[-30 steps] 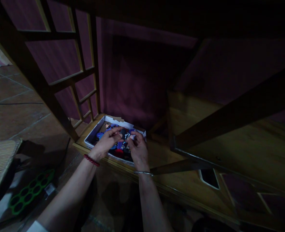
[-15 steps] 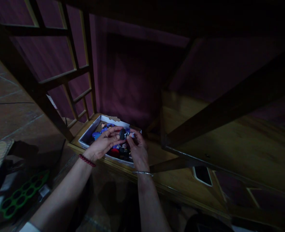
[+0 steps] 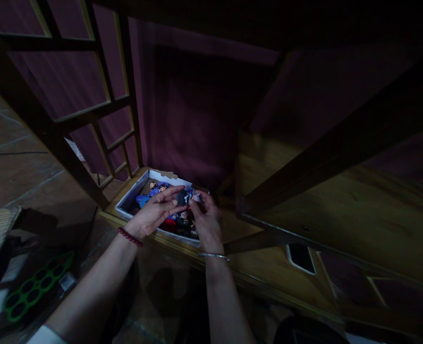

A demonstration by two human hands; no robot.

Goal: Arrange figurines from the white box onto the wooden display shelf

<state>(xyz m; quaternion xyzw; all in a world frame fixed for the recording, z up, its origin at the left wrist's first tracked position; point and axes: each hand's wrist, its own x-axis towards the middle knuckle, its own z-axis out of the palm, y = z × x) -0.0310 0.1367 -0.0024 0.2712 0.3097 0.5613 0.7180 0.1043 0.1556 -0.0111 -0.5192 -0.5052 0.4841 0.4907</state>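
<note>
Between my two hands, above a shallow white box [image 3: 127, 211], is a small figurine [image 3: 183, 197] with a dark rounded base and a pale, patterned top. My left hand [image 3: 157, 210] pinches the dark base with thumb and fingers. The fingers of my right hand [image 3: 206, 217] close on the pale end. Several more figurines lie in the box, among them a blue one [image 3: 143, 199] at the left and a red and dark one [image 3: 170, 224] below my hands. Part of the box's right side is hidden by my right hand.
The box rests on a wooden ledge [image 3: 268, 260], with a phone [image 3: 300, 258] lying farther right. A wooden lattice frame [image 3: 89, 114] rises at the left, and a slanting beam [image 3: 304, 153] crosses at the right. On the floor is a green holder with round holes [image 3: 35, 286].
Both hands keep hold of the figurine in nearly the same place. The figurine seems slightly turned, and the view has shifted a little.
</note>
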